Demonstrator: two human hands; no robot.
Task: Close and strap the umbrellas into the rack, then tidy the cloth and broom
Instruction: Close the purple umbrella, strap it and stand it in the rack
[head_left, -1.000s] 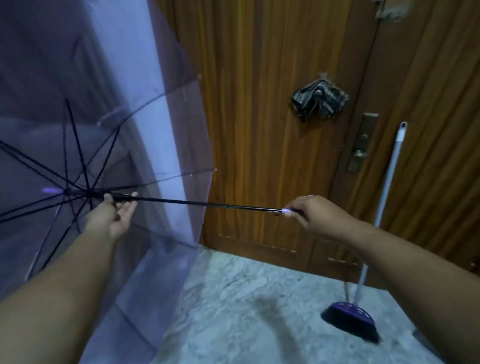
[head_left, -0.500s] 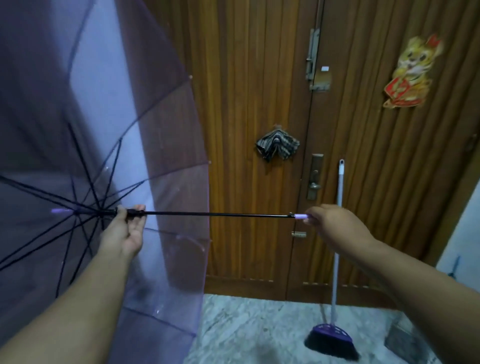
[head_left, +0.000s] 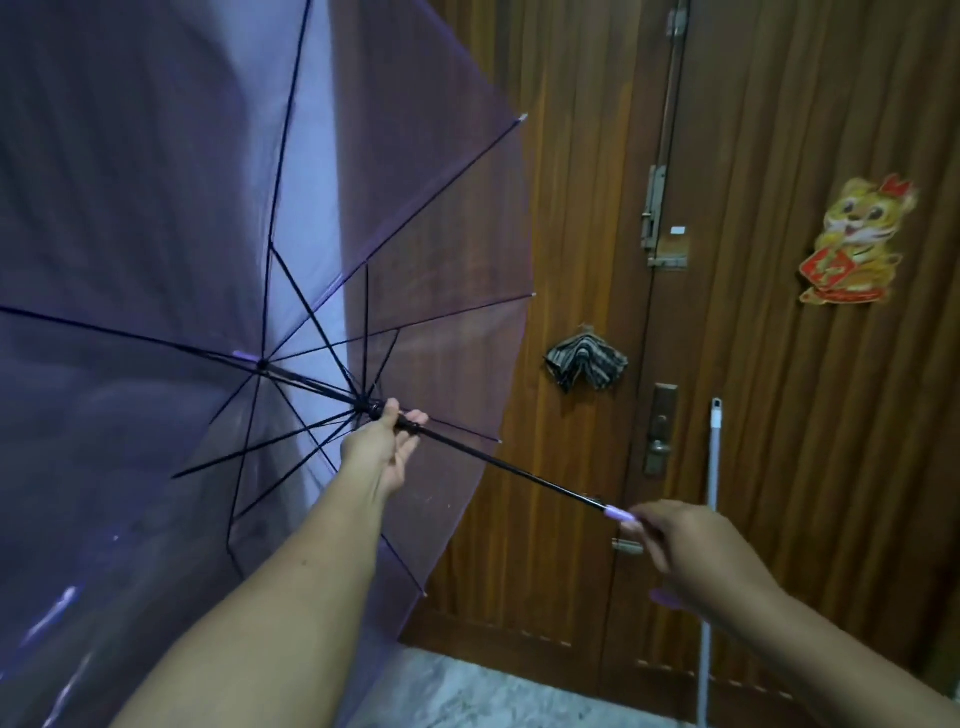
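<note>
An open, see-through purple umbrella (head_left: 156, 218) fills the left half of the view, its black shaft slanting down to the right. My left hand (head_left: 382, 449) grips the shaft just below the runner, where the ribs meet. My right hand (head_left: 691, 556) is closed around the lilac handle at the shaft's low end. A striped cloth (head_left: 586, 362) hangs bunched on the wooden door. A broom's pale handle (head_left: 712, 499) leans against the door to the right of my right hand; its head is out of view.
A brown wooden double door (head_left: 571, 156) stands straight ahead with a bolt (head_left: 655, 208), a lever handle (head_left: 660, 447) and a tiger decoration (head_left: 852, 241). Marble floor (head_left: 493, 696) shows at the bottom. No rack is in sight.
The view has risen, so the broom head and most of the floor dropped out. The umbrella has tilted, canopy up and handle lower, and my left hand sits at the runner.
</note>
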